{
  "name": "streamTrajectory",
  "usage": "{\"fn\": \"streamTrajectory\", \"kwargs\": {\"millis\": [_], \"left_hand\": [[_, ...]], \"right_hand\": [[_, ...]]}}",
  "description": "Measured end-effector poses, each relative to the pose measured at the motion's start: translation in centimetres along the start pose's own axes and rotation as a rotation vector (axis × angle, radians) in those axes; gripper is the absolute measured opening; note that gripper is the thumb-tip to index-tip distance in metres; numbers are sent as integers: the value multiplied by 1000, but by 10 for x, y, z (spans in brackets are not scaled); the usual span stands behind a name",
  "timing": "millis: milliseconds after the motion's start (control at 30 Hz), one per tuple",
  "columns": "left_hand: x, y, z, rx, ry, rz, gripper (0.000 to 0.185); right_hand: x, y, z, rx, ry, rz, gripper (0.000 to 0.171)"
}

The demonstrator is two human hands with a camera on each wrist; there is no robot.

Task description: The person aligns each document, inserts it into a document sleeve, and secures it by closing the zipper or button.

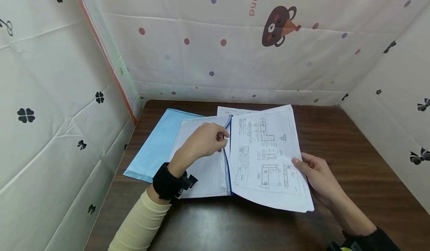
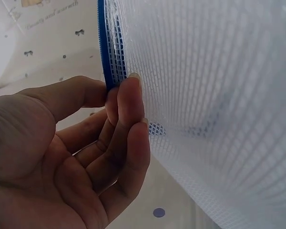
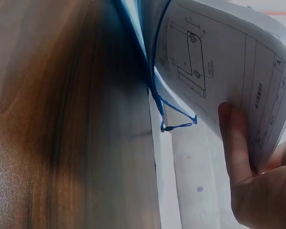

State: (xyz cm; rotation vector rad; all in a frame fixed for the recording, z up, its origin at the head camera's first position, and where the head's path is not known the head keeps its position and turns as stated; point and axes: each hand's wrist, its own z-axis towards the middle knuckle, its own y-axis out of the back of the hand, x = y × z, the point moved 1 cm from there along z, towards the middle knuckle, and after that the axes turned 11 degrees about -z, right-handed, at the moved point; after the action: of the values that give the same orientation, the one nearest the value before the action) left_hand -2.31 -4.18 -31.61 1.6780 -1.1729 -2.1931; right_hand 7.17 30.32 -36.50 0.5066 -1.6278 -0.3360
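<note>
A translucent mesh zip pouch (image 1: 205, 178) with a blue zipper edge (image 1: 230, 180) lies open side to the right. My left hand (image 1: 206, 139) pinches that edge between thumb and fingers; the left wrist view shows the blue zipper (image 2: 104, 47) at the fingertips and the ribbed mesh (image 2: 195, 67) beside them. A stack of papers (image 1: 250, 169) with technical drawings meets the pouch's opening. With the thumb on top and fingers underneath, my right hand (image 1: 317, 174) grips the stack's right edge. Its underside (image 3: 224, 62) bears drawings too.
Under the mesh pouch at left lies a light blue folder (image 1: 151, 150). Another printed sheet (image 1: 231, 110) shows behind the stack. A blue pull loop (image 3: 181, 125) hangs by the zipper end. Printed cloth walls (image 1: 188, 64) border the brown wooden table (image 1: 336, 142).
</note>
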Motion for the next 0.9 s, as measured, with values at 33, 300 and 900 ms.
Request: {"fn": "streamTrajectory", "kwargs": {"millis": [33,300,900], "left_hand": [[0,0,0,-2,0,-1,22],[2,-1,1,-12,-6,-3,21],[3,-8,1,182,-67,32,21]], "right_hand": [[0,0,1,9,-7,6,52],[-8,-2,5,65,-57,34,55],[-14,-5,12,119,-38,89,54]]}}
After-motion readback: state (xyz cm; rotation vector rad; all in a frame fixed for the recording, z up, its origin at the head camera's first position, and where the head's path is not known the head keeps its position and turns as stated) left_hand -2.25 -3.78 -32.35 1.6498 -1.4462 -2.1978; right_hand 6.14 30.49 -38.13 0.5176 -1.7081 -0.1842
